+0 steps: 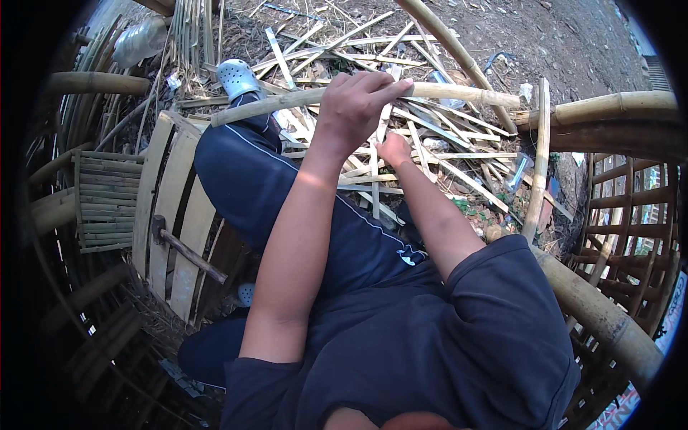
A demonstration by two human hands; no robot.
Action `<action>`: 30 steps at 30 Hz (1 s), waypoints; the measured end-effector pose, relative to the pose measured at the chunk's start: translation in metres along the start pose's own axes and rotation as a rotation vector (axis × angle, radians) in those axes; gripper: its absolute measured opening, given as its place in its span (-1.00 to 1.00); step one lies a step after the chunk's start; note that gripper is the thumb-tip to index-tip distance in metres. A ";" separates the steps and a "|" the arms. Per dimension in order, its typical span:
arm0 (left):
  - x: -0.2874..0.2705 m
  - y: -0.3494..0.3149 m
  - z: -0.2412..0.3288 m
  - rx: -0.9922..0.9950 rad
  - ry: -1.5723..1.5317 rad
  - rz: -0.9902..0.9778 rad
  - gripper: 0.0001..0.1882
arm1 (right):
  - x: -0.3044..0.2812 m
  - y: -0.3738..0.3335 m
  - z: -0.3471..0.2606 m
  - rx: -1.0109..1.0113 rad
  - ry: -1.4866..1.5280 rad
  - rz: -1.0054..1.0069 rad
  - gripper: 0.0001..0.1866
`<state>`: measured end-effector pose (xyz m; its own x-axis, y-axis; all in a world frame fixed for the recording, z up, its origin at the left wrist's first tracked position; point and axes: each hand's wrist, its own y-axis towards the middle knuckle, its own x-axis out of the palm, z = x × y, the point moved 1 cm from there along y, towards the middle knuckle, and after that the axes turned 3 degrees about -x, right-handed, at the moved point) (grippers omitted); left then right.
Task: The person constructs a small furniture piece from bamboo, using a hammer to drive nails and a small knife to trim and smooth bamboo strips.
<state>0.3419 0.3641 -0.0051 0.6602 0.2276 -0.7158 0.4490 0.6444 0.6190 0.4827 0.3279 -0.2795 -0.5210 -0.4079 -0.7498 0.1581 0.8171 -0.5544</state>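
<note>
My left hand point(352, 107) is wrapped over a long, pale bamboo pole point(459, 92). The pole lies crosswise in front of me, its left end above my bent knee. Lower and to the right, my right hand point(395, 150) reaches down among a loose heap of split bamboo slats point(459, 125). Its fingers are curled against one narrow slat point(375, 186) that points toward me; the fingertips are partly hidden. Slats lie criss-crossed on the ground under both hands.
Left of my leg stands a slatted wooden crate point(153, 190) with a hammer point(190, 247) on it. Bamboo poles point(605, 109) and a woven bamboo lattice point(627, 215) flank the right. A clear plastic bottle point(140, 41) lies upper left. My foot wears a light clog point(237, 79).
</note>
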 end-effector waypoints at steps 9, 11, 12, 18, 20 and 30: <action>-0.007 0.014 -0.010 0.015 -0.019 0.017 -0.56 | 0.016 0.030 -0.004 0.113 0.091 -0.052 -0.36; -0.005 0.019 -0.011 0.025 -0.041 0.019 -0.56 | 0.015 0.039 0.006 0.087 0.068 -0.090 -0.28; -0.005 0.017 -0.012 0.019 -0.054 0.015 -0.56 | 0.014 0.039 0.006 0.087 0.065 -0.098 -0.28; -0.005 0.015 -0.019 0.034 -0.095 0.020 -0.57 | 0.006 0.041 0.004 -0.004 0.079 -0.081 -0.45; -0.003 0.016 -0.017 0.028 -0.105 0.009 -0.58 | 0.006 0.045 0.008 -0.020 0.062 -0.059 -0.49; -0.006 0.013 -0.013 0.018 -0.050 0.003 -0.60 | 0.014 0.034 0.034 -0.192 0.204 -0.079 -0.73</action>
<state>0.3358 0.3803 0.0033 0.6903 0.1924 -0.6974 0.4577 0.6305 0.6269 0.5093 0.3365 -0.3213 -0.6866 -0.3990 -0.6078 -0.0413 0.8560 -0.5153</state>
